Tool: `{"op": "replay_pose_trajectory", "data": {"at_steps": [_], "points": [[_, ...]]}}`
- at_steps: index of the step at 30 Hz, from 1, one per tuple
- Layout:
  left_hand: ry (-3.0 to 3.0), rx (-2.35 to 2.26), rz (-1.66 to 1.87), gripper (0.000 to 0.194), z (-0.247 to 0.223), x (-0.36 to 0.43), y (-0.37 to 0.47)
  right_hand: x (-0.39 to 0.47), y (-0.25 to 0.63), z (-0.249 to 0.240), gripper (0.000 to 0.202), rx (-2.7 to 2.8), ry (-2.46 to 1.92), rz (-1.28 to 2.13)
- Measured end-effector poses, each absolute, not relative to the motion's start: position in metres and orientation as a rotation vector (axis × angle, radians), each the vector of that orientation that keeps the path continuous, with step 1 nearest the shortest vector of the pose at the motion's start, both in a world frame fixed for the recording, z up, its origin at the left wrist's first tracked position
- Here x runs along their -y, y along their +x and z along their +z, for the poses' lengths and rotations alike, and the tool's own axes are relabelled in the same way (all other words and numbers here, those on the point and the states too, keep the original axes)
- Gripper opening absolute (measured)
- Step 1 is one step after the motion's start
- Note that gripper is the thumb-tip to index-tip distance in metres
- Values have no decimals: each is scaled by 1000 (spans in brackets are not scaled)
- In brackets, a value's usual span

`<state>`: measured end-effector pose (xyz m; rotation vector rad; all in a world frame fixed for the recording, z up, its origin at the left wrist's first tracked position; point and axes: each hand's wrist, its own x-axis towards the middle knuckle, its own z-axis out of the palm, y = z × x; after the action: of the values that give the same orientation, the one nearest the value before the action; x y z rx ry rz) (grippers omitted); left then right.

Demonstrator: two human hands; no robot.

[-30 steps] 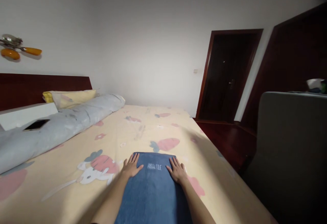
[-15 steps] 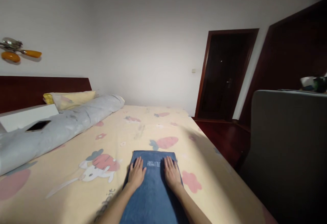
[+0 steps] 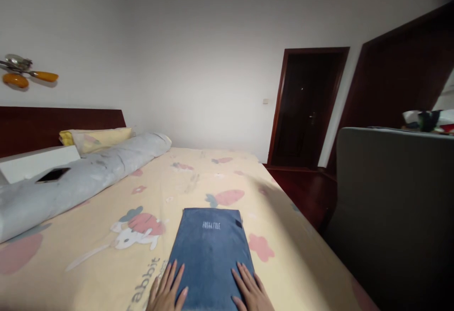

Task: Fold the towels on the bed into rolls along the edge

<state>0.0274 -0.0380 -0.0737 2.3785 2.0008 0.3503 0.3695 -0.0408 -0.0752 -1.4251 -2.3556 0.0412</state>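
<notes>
A dark blue folded cloth [image 3: 211, 254] with small white lettering near its far edge lies flat on the bed. My left hand [image 3: 168, 289] rests at the cloth's near left edge, fingers spread and pointing away from me. On the near right edge lies my right hand [image 3: 251, 288], palm down with its fingers apart. Neither hand grips anything. The near end of the cloth runs out of the picture at the bottom.
The bed sheet [image 3: 117, 273] is cream with carrots and a rabbit. On the left are a grey rolled quilt [image 3: 106, 166], a phone [image 3: 53, 174], a white box [image 3: 40, 159] and a yellow pillow [image 3: 102, 139]. A grey chair back [image 3: 393, 197] stands right of the bed.
Both hands have slid back toward me along the cloth, from beside its lettering to its near part. The lettering is now uncovered. The view has turned slightly right.
</notes>
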Motion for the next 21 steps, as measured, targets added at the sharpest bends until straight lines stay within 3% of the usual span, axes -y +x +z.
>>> {"op": "replay_pose_trajectory", "data": {"at_steps": [6, 9, 12, 16, 21], "points": [[2561, -2046, 595, 47, -81, 56, -13, 63, 411, -83, 59, 2269, -1488, -69], [2750, -1860, 745, 44, -76, 61, -26, 74, 423, -86, 60, 2194, -1496, -188], [2833, -1560, 752, 50, -72, 64, -36, 81, 425, -89, 48, 2151, -1471, -237], [2793, -1532, 756, 57, -72, 61, -43, 83, 418, -93, 31, 2134, -1434, -144], [2831, -1541, 773, 35, -70, 54, -50, 86, 415, -79, 29, 2152, -1436, -111]]}}
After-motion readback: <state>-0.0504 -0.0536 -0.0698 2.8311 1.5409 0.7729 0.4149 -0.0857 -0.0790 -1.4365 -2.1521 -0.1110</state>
